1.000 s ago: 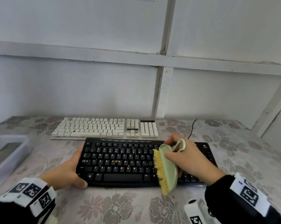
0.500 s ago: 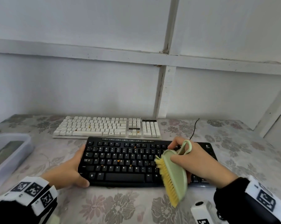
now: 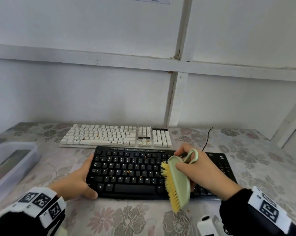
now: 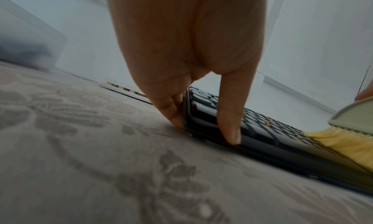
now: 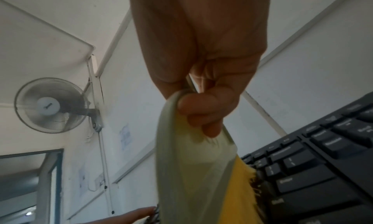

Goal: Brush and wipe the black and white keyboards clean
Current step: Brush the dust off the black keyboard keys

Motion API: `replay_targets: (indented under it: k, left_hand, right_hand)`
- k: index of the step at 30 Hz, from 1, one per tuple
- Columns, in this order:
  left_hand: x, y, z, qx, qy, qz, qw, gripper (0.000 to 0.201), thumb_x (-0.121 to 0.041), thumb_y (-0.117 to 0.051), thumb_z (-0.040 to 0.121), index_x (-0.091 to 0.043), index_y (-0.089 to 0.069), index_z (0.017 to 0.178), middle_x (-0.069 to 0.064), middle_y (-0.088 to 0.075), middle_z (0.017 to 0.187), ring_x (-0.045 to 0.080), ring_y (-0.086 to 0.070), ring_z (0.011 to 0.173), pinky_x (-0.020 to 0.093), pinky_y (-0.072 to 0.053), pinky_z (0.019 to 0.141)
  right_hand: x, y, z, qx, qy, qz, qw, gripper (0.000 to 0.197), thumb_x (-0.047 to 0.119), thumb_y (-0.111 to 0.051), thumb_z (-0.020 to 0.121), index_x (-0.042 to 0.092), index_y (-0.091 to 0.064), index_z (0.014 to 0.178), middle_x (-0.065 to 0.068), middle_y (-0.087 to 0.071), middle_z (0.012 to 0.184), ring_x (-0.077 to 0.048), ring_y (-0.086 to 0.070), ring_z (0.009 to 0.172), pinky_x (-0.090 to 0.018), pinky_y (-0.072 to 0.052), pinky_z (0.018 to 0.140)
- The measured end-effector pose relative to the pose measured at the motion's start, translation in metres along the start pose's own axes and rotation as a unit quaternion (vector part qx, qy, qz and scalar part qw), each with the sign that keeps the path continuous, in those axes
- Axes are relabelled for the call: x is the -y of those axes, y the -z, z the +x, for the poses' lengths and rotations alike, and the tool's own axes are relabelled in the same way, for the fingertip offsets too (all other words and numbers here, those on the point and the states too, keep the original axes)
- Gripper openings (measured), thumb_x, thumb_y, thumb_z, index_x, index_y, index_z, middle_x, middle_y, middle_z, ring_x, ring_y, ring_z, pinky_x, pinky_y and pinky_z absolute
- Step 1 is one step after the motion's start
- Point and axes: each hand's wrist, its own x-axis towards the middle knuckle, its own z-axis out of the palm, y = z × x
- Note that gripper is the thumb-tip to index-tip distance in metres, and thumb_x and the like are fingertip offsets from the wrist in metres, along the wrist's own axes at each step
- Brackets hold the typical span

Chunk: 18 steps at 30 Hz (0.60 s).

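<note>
A black keyboard (image 3: pixel 133 172) lies near the table's front edge, with orange crumbs on several keys. My left hand (image 3: pixel 75 182) grips its left end, thumb on the front corner; the left wrist view shows the fingers (image 4: pixel 173 114) against the keyboard's (image 4: pixel 262 131) side edge. My right hand (image 3: pixel 200 169) grips a pale green brush (image 3: pixel 179 181) with yellow bristles, tilted on edge over the keyboard's right part, bristles facing left. The brush (image 5: pixel 193 171) and black keys (image 5: pixel 315 168) fill the right wrist view. A white keyboard (image 3: pixel 116 136) lies behind the black one, also with crumbs.
A clear plastic box (image 3: pixel 9 166) sits at the table's left edge. A thin black cable (image 3: pixel 207 138) runs along the floral tablecloth (image 3: pixel 126 217) toward the white wall behind. Loose crumbs lie on the cloth by the brush's near end.
The brush has shifted a little rightward and toward me along the black keyboard. My left hand keeps the same hold on the keyboard's left end.
</note>
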Motion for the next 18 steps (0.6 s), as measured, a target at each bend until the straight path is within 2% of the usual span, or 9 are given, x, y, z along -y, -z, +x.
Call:
replay_targets:
  k: [3,6,8,10,12,14,18]
  left_hand:
    - [-0.001,-0.001,-0.001,0.002,-0.006,0.005,1.000,0.131,0.002,-0.078,0.058,-0.042,0.010,0.145,-0.013,-0.040,0.134,0.003,-0.047,0.114,0.015,-0.038,0.085]
    - [-0.001,-0.001,-0.001,0.001,-0.009,0.004,1.000,0.129,0.003,-0.077,0.058,-0.047,0.008,0.141,-0.021,-0.042,0.127,0.001,-0.047,0.112,0.017,-0.038,0.088]
    - [-0.002,-0.001,-0.002,-0.001,-0.006,0.002,1.000,0.130,0.004,-0.077,0.059,-0.047,0.009,0.142,-0.019,-0.042,0.127,0.002,-0.046,0.112,0.019,-0.038,0.090]
    - [-0.003,-0.001,-0.003,-0.002,-0.006,0.005,1.000,0.130,0.003,-0.077,0.058,-0.046,0.010,0.142,-0.014,-0.041,0.130,0.004,-0.046,0.114,0.020,-0.038,0.091]
    - [-0.003,-0.001,-0.002,-0.003,-0.008,0.004,1.000,0.128,0.005,-0.076,0.060,-0.048,0.009,0.139,-0.014,-0.042,0.127,0.002,-0.046,0.111,0.014,-0.037,0.084]
    - [-0.003,-0.002,-0.001,-0.004,-0.013,0.003,1.000,0.127,0.007,-0.076,0.060,-0.050,0.009,0.137,-0.015,-0.042,0.125,0.000,-0.047,0.109,0.013,-0.038,0.083]
    - [-0.003,-0.002,-0.002,-0.006,-0.024,-0.014,1.000,0.126,0.007,-0.076,0.057,-0.054,0.004,0.132,-0.019,-0.044,0.124,0.003,-0.049,0.112,0.020,-0.041,0.089]
  right_hand:
    - [0.004,0.004,0.003,-0.053,0.016,0.025,0.998,0.010,0.005,-0.055,0.086,0.010,-0.057,0.095,-0.003,-0.058,0.070,-0.005,-0.055,0.042,-0.022,-0.044,0.037]
    - [0.004,0.003,0.010,-0.115,0.033,0.041,0.992,0.016,0.005,-0.054,0.088,0.012,-0.055,0.102,-0.004,-0.061,0.075,0.002,-0.058,0.046,-0.021,-0.045,0.038]
    - [0.001,-0.001,0.009,-0.101,0.025,0.035,0.994,0.015,0.005,-0.053,0.088,0.013,-0.054,0.101,-0.007,-0.062,0.077,-0.003,-0.059,0.048,-0.024,-0.048,0.039]
    - [-0.002,-0.004,0.003,-0.057,0.010,0.021,0.998,0.014,0.005,-0.054,0.086,0.014,-0.054,0.096,-0.008,-0.059,0.075,-0.010,-0.057,0.049,-0.026,-0.049,0.039]
    - [-0.002,-0.003,-0.004,-0.007,-0.005,0.004,1.000,0.011,0.006,-0.055,0.085,0.013,-0.056,0.093,-0.005,-0.055,0.071,-0.009,-0.054,0.045,-0.025,-0.046,0.039]
    - [0.001,0.000,-0.007,0.012,-0.006,0.013,1.000,0.008,0.008,-0.057,0.085,0.012,-0.058,0.092,-0.002,-0.054,0.071,-0.006,-0.052,0.043,-0.024,-0.044,0.039]
    - [0.003,0.002,0.003,-0.088,0.033,0.037,0.995,0.013,0.007,-0.055,0.088,0.015,-0.057,0.098,-0.004,-0.062,0.076,-0.004,-0.058,0.051,-0.024,-0.048,0.041]
